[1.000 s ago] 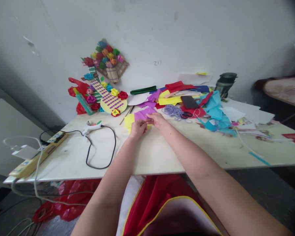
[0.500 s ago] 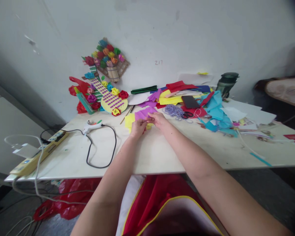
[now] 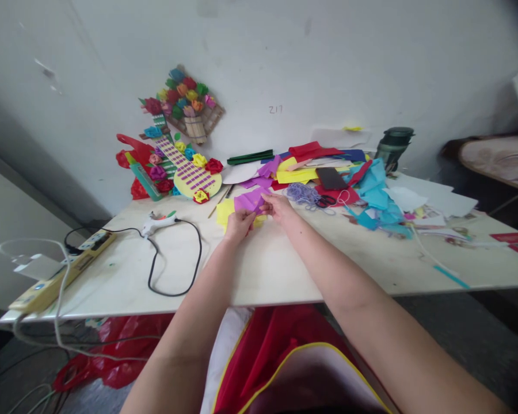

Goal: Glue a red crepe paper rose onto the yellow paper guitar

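Observation:
My left hand and my right hand meet over a purple paper sheet near the middle of the white table. Both hands pinch the near edge of that purple sheet, fingers pressed together. A yellow paper sheet lies under it, showing to the left. Both forearms reach in from the bottom of the view.
A white glue gun with a black cord lies left, and a power strip sits at the left edge. A paper guitar with paper roses leans on the wall. Coloured paper scraps, purple string, scissors and a dark cup lie right.
Both hands shifted slightly up and left along the purple sheet, partly from head movement. Their grip on the paper looks unchanged.

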Tool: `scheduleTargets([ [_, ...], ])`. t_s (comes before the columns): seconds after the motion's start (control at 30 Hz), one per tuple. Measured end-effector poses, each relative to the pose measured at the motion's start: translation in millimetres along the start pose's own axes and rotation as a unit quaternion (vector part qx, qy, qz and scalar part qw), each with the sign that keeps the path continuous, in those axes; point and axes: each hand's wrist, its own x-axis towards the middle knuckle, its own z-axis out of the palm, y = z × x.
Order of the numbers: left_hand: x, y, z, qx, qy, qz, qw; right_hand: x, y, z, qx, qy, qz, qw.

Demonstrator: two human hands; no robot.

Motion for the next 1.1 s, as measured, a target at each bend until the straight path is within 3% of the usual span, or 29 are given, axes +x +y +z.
scheduleTargets([
  [0.3, -1, 0, 1.5, -0.008, -0.047, -0.007, 0.999, 1, -3, 1, -0.022, 0.048, -0.033, 0.998],
  [0.43, -1, 0, 0.7, -0.033, -0.036, -0.018, 0.999, 3, -2, 0, -0.032, 0.054, -0.05, 0.997],
  [0.53, 1, -2, -1.6, -0.086, -0.012, -0.018, 0.996, 4, -2, -3, -0.046, 0.02, -0.023, 0.998],
  [0.63, 4, -6, -3.7, -0.132, 0.008, -0.021, 0.991, 2, 1, -3, -0.08, -0.052, 0.024, 0.995],
  [0.73, 6, -8, -4.0, -0.16, 0.014, -0.019, 0.987, -2, 6, 3, -0.116, -0.092, 0.024, 0.989],
  [0.9, 4, -5, -2.6, -0.16, 0.001, -0.021, 0.987, -4, 7, 9, -0.128, -0.028, -0.022, 0.991],
  [1.1, 2, 0, -2.2, -0.135, 0.008, -0.019, 0.991, 5, -11, -9, -0.106, 0.073, -0.031, 0.991],
])
